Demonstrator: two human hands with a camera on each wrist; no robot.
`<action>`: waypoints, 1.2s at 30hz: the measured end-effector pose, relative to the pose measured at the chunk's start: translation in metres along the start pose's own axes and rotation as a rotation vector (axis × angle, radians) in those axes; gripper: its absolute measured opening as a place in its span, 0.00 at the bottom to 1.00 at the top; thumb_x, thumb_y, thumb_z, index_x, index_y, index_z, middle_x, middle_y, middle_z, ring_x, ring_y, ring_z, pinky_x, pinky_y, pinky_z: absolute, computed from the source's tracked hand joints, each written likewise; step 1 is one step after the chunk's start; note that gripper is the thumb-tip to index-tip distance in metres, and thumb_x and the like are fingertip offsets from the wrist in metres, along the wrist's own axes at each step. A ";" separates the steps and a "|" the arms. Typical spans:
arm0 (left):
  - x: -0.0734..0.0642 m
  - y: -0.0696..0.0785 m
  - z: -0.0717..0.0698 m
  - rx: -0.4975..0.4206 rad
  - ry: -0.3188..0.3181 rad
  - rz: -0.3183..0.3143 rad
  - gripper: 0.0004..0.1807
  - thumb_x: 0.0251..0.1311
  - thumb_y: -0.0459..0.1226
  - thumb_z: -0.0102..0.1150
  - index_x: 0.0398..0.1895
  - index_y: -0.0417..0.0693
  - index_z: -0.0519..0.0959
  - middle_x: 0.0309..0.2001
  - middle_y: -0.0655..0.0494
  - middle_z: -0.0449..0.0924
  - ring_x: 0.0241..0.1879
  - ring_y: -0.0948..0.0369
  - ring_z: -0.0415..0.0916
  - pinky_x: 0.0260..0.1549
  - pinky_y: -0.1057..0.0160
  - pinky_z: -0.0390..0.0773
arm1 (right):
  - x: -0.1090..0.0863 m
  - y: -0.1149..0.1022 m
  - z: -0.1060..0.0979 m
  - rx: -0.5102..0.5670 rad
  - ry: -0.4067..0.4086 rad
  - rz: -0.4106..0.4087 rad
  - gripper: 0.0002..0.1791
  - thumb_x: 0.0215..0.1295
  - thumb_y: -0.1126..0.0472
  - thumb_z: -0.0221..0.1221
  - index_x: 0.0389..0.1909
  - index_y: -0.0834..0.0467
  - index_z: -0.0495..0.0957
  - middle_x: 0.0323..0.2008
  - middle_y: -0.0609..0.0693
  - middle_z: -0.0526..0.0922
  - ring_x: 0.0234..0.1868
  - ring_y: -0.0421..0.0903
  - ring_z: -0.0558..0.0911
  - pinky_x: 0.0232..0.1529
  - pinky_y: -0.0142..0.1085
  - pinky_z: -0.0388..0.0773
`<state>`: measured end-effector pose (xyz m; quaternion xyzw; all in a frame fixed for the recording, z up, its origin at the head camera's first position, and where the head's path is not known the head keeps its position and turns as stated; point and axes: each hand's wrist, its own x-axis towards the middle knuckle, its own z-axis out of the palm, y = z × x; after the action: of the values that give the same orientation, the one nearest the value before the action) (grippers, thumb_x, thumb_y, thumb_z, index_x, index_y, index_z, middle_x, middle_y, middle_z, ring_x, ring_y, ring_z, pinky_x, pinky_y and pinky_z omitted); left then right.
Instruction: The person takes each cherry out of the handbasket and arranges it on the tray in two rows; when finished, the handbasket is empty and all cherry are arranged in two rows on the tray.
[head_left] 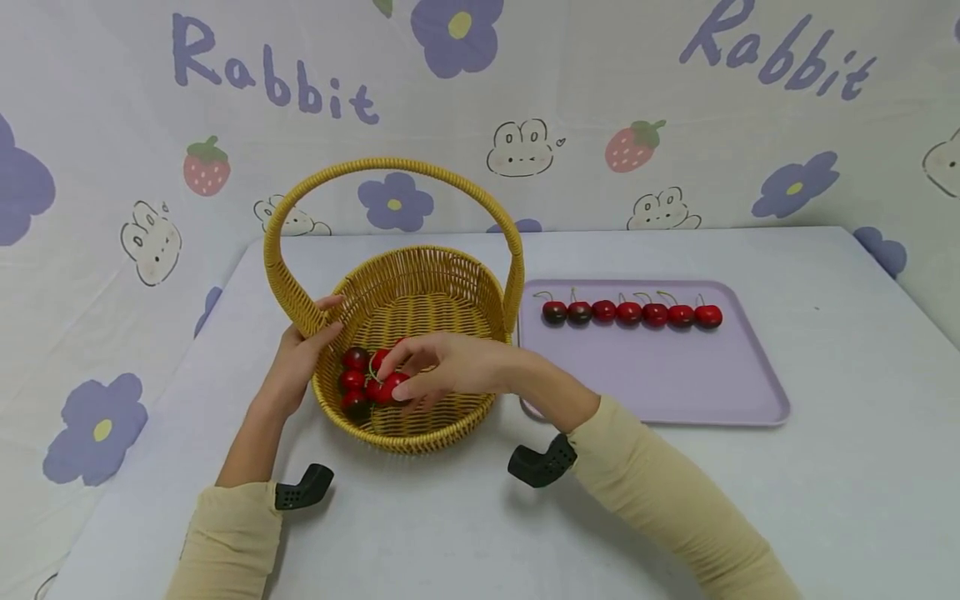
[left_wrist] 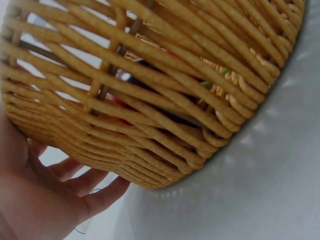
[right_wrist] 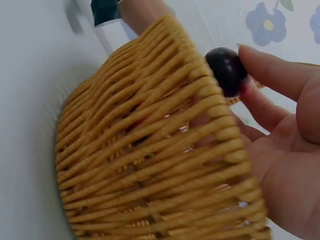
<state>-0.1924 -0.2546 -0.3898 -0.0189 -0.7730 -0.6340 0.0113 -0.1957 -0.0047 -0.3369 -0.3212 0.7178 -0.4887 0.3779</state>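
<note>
Right hand (head_left: 442, 367) in over the basket (head_left: 420, 442), and there's the pinch: thumb and fingertips drawn together on one cherry (right_wrist: 226, 71), dark on the side facing the wrist, red where the head view catches it. It's held above the left half of the basket, over a cluster of loose cherries (head_left: 352, 381) against the left wall, some dark, some bright red. Over on the left, the left hand (head_left: 294, 367) has hold of the rim at the foot of the arched handle (head_left: 397, 164), thumb and fingers partly bent round the wicker. To the right of the basket sits the lilac tray (head_left: 645, 371), and what a line-up: seven tray cherries (head_left: 628, 313) in a row along its far side, the stems we can see pointing to the far edge.
</note>
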 end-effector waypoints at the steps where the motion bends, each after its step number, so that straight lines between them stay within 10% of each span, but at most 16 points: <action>1: 0.000 0.000 0.000 0.000 0.001 -0.001 0.25 0.72 0.36 0.43 0.70 0.44 0.60 0.71 0.44 0.54 0.68 0.49 0.52 0.64 0.46 0.51 | -0.002 0.000 -0.001 -0.007 0.006 -0.003 0.16 0.65 0.60 0.61 0.53 0.55 0.75 0.49 0.53 0.75 0.47 0.59 0.78 0.48 0.47 0.76; 36: 0.001 -0.002 -0.001 -0.010 -0.004 0.003 0.25 0.72 0.36 0.43 0.70 0.44 0.59 0.70 0.44 0.55 0.67 0.50 0.54 0.64 0.47 0.51 | -0.088 0.012 -0.050 -0.083 0.192 -0.032 0.22 0.61 0.58 0.65 0.56 0.56 0.75 0.51 0.49 0.77 0.52 0.49 0.75 0.53 0.46 0.69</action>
<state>-0.1935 -0.2555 -0.3918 -0.0213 -0.7698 -0.6379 0.0106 -0.1948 0.0950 -0.3158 -0.2997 0.7652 -0.4930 0.2857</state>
